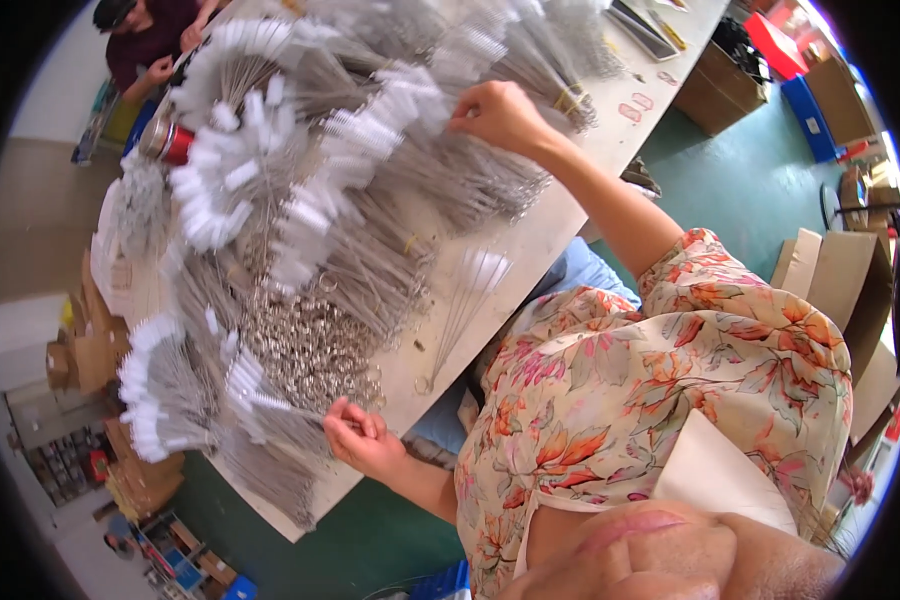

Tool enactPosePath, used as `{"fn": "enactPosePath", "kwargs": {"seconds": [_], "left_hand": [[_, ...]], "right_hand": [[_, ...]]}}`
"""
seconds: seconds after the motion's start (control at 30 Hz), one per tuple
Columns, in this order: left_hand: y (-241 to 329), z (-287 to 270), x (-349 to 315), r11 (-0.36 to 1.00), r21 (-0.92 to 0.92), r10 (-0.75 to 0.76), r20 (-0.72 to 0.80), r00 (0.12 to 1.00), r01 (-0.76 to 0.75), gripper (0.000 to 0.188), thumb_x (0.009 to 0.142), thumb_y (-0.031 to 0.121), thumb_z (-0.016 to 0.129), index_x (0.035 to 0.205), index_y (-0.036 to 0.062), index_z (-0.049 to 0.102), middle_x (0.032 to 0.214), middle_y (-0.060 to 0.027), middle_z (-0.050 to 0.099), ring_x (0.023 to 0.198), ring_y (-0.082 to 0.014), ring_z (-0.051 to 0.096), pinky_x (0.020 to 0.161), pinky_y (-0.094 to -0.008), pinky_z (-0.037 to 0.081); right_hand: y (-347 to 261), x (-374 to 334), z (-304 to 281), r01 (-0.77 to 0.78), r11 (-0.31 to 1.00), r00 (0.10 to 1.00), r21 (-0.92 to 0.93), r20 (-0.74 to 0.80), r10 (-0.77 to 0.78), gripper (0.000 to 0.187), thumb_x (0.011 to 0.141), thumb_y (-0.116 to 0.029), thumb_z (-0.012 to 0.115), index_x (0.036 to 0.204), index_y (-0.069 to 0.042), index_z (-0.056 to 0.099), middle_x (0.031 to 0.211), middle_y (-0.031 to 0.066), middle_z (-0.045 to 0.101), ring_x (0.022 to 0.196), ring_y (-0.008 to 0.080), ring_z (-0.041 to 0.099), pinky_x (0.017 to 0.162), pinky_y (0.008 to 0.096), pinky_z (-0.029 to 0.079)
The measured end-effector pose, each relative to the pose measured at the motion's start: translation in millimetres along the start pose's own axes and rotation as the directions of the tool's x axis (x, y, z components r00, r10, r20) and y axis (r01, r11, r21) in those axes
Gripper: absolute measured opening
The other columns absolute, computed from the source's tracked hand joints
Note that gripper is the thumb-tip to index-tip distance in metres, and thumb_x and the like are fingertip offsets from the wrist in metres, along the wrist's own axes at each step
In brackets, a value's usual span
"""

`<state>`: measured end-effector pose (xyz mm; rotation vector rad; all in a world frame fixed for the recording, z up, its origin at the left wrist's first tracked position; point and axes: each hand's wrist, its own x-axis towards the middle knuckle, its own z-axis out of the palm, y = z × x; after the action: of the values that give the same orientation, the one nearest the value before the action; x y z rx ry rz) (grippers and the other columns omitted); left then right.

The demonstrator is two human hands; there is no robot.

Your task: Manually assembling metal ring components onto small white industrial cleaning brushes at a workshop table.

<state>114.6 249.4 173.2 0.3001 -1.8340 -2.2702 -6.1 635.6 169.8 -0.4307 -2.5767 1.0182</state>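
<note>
My left hand (368, 445) hangs at the table's near edge, beside a heap of small metal rings (315, 345). Its fingers are curled in with thumb and forefinger close; what they hold, if anything, is too small to make out. My right hand (503, 115) reaches over the far piles of thin wire-handled brushes (410, 120) with white bristle heads. Those fingers are bent together at the bristles, and their grip is hidden. Between my hands a small fan of brushes (470, 300) lies apart, a ring (424, 384) at its handle ends.
More brush bundles (165, 390) cover the pale table (555, 235). A red can (175, 143) stands at the far left edge, near another person (155, 45). Cardboard boxes (720, 88) and a blue bin (808, 118) are on the green floor at right.
</note>
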Motion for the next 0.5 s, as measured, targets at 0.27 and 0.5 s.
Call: {"fn": "enactPosePath", "kwargs": {"seconds": [0.27, 0.5], "left_hand": [[4, -12, 5, 0.999, 0.031, -0.032, -0.04, 0.999, 0.033, 0.033, 0.095, 0.03, 0.044, 0.095, -0.001, 0.054, 0.063, 0.0005, 0.038, 0.044, -0.0039, 0.025, 0.037, -0.0167, 0.019], [-1, -19, 7, 0.991, 0.119, -0.044, -0.129, 0.991, 0.06, 0.033, 0.095, 0.032, 0.044, 0.095, -0.0004, 0.054, 0.065, -0.0002, 0.039, 0.044, -0.0033, 0.024, 0.036, -0.0167, 0.018]], "right_hand": [[19, 65, -136, 0.136, 0.849, 0.922, 0.511, -0.379, 0.081, 0.017, 0.091, -0.018, 0.047, 0.088, -0.003, 0.054, 0.066, 0.0049, 0.051, 0.069, 0.0146, 0.056, 0.069, 0.0291, 0.05], [186, 115, -160, -0.218, 0.934, 0.885, -0.282, -0.46, 0.067, 0.028, 0.079, -0.03, 0.056, 0.084, -0.006, 0.069, 0.079, 0.0142, 0.066, 0.07, 0.0274, 0.062, 0.065, 0.04, 0.049]]}}
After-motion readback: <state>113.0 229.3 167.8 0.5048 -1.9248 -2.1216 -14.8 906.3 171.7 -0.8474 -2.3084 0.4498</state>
